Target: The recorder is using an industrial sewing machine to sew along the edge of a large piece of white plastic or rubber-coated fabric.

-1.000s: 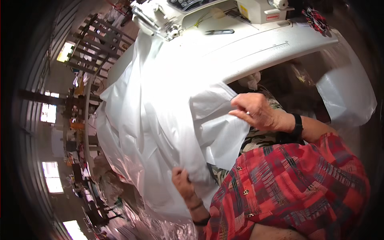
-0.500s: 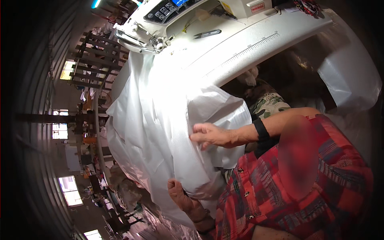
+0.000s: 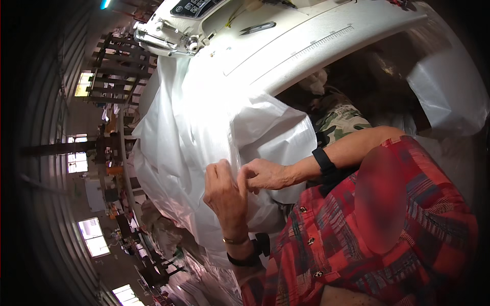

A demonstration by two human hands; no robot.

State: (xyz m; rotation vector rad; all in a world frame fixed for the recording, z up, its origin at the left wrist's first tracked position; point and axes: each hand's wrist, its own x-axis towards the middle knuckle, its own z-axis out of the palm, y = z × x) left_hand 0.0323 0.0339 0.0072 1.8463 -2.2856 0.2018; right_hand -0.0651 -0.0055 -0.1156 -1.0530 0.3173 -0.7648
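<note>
A large crumpled white sheet of woven-looking material [image 3: 173, 137] spreads from the sewing machine [image 3: 178, 43] down toward my lap. My left hand [image 3: 224, 196] lies over the sheet, fingers bent and closed at its folded edge. Right beside it, my right hand [image 3: 265, 175] pinches the same edge, with thumb and fingers together. The two hands nearly touch. Just what lies between the fingertips is partly hidden. The sheet's upper part is washed out by bright light under the machine head.
On the white machine table [image 3: 306, 48], marked with a ruler scale, lies a small cutter-like tool [image 3: 259, 27]. Another pale sheet [image 3: 449, 97] hangs at the far right. A dark slatted rack [image 3: 115, 71] and cluttered benches stand to the left.
My left hand has moved up onto the sheet and closed at its edge beside the right hand. My right hand's fingers have drawn together. The view has shifted slightly.
</note>
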